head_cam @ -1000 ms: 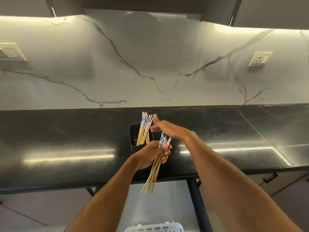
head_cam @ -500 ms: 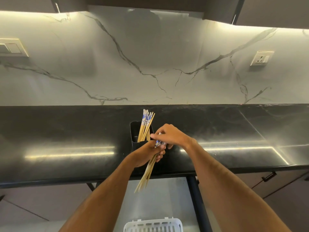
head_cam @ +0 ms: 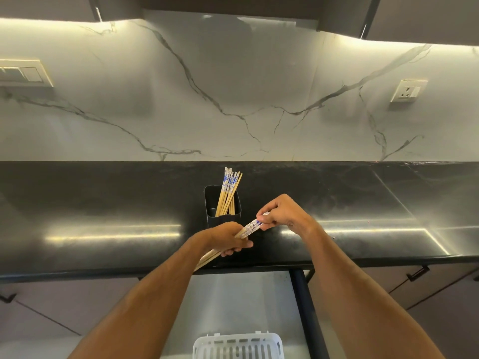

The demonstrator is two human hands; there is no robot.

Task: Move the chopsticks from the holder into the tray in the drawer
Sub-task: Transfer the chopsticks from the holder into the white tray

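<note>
Left hand (head_cam: 228,238) grips a bundle of chopsticks (head_cam: 249,227); right hand (head_cam: 283,212) pinches their patterned ends.
More chopsticks (head_cam: 228,194) stand in the holder (head_cam: 223,220) on the desk (head_cam: 103,203); the tray (head_cam: 238,345) below looks empty, so nothing seems delivered yet.

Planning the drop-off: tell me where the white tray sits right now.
In the head view, the white tray sits at the bottom edge, centre, inside the open drawer below the black countertop, between the person's forearms.
</note>
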